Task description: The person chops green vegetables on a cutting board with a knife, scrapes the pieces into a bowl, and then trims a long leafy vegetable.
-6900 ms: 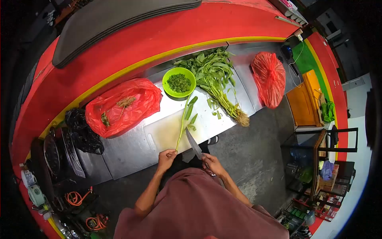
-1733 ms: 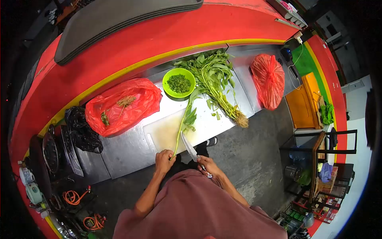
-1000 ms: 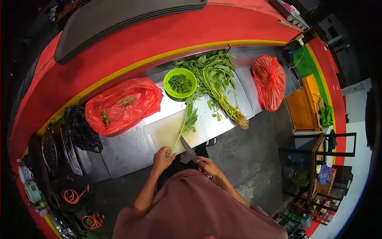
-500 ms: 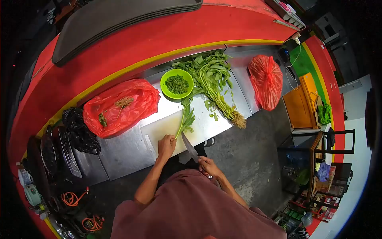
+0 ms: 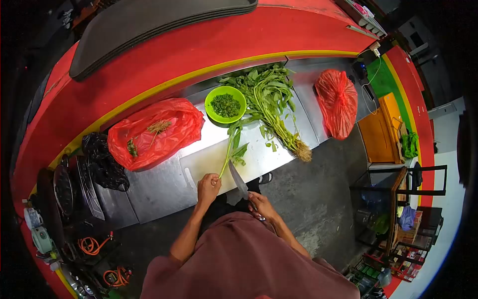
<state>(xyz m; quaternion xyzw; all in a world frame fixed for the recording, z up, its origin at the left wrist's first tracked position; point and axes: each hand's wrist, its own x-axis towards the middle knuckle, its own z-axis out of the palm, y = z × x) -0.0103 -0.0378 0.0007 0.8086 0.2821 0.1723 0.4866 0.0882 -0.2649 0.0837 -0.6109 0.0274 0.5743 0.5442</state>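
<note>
My left hand (image 5: 209, 188) is closed around the lower stem of a leafy green stalk (image 5: 232, 150), which lies over the pale cutting board (image 5: 203, 163). In my right hand (image 5: 261, 205) is the handle of a knife (image 5: 239, 181); its blade points up and left, close beside the stalk. Beyond the stalk sits a lime-green bowl (image 5: 209, 112) with chopped greens (image 5: 225, 105) inside. A large bunch of leafy greens (image 5: 269, 102), roots still on, lies to the right of the bowl.
An open red plastic bag (image 5: 186, 119) holding root scraps (image 5: 158, 126) lies on the left of the steel counter (image 5: 154, 194), beside a black plastic bag (image 5: 102, 164). A tied red bag (image 5: 336, 104) stands at right. Dark trays (image 5: 154, 30) rest on the red ledge.
The whole view has shifted slightly, with everything a little further right. Both hands keep their hold on the stalk and the knife, with the blade still beside the stalk.
</note>
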